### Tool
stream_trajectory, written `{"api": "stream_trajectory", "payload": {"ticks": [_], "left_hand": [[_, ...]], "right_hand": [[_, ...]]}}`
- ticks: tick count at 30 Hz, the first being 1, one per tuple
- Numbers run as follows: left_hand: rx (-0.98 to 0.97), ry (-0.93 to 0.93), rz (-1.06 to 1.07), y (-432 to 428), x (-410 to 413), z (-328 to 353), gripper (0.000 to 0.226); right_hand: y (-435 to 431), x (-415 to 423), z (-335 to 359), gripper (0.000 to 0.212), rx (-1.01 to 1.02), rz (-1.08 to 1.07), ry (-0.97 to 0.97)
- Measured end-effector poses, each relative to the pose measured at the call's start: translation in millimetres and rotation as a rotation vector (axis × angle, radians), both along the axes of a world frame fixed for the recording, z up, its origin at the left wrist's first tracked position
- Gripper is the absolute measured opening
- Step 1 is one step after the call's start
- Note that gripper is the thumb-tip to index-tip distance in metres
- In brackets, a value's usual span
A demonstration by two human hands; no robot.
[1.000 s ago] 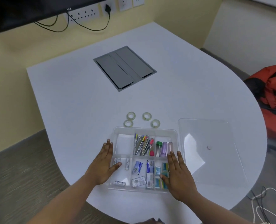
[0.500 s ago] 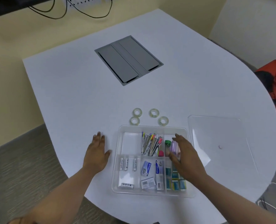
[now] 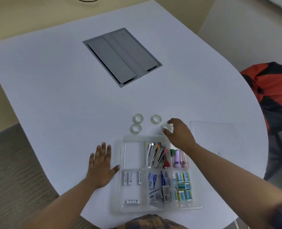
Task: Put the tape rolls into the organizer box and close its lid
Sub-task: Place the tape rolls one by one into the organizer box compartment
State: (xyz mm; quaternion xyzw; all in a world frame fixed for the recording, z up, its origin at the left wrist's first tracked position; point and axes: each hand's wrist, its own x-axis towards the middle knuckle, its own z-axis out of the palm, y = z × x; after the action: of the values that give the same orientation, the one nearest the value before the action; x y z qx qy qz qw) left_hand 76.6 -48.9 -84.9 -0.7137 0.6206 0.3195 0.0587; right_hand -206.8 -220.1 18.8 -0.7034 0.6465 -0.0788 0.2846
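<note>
Several small clear tape rolls lie on the white table behind the organizer box [image 3: 123,162]: one at the back left [image 3: 138,118], one in front of it [image 3: 135,128], one at the back middle [image 3: 156,119]. My right hand [image 3: 178,133] reaches over the box's far edge, its fingertips closed around the rightmost tape roll [image 3: 166,127], which still seems to rest on the table. My left hand [image 3: 101,166] lies flat on the table, thumb touching the box's left wall. The box's far left compartment is bare. The clear lid [image 3: 216,141] lies flat to the right of the box.
The clear box holds batteries, clips, tubes and small packets in its other compartments. A grey cable hatch [image 3: 122,55] is set into the table farther back. An orange and black bag [image 3: 272,90] sits beyond the table's right edge.
My right hand left the box's front and moved forward over it to the rightmost tape roll, closing on it. My left hand slid off the box onto the table beside it.
</note>
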Motion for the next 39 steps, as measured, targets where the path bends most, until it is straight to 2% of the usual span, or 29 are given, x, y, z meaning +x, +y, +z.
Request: {"api": "stream_trajectory", "payload": {"ticks": [5,8,11,14,16,21,24,27,30,34,39], "left_hand": [[0.017,0.004,-0.002,0.1,0.0,2.1,0.103],[0.011,-0.008,-0.001,0.5,-0.7,1.6,0.094],[-0.011,-0.031,0.004,0.9,-2.2,0.8,0.090],[-0.011,-0.059,-0.003,1.0,-3.0,-0.2,0.089],[-0.004,-0.058,-0.008,0.4,-3.1,0.4,0.089],[-0.003,-0.052,-0.010,1.0,-3.7,3.7,0.089],[0.001,-0.059,-0.007,0.2,-4.2,4.6,0.089],[0.001,-0.052,-0.009,0.6,-3.7,5.6,0.089],[-0.002,-0.062,-0.007,0.7,-3.5,6.1,0.088],[-0.002,-0.074,-0.018,0.1,-4.1,8.2,0.088],[0.003,-0.073,-0.014,0.0,-4.7,7.3,0.088]], "right_hand": [[-32.0,7.2,-21.2,0.052,0.122,0.001,0.287],[-41.6,11.2,-32.6,0.065,0.161,-0.014,0.414],[-49.9,15.3,-40.2,0.068,0.175,-0.046,0.412],[-54.1,16.7,-42.7,0.055,0.161,-0.020,0.425],[-53.9,16.6,-39.9,0.054,0.153,-0.029,0.410],[-35.1,26.8,-17.8,0.062,0.016,-0.058,0.117],[-5.2,40.0,-3.1,0.061,0.004,0.093,-0.021],[27.2,53.4,4.7,0.058,0.049,0.316,-0.031],[51.5,63.4,1.2,0.058,0.069,0.529,0.097],[65.9,73.3,-7.4,0.056,0.084,0.695,0.315],[70.5,82.7,-15.5,0.035,0.033,0.785,0.464]]}}
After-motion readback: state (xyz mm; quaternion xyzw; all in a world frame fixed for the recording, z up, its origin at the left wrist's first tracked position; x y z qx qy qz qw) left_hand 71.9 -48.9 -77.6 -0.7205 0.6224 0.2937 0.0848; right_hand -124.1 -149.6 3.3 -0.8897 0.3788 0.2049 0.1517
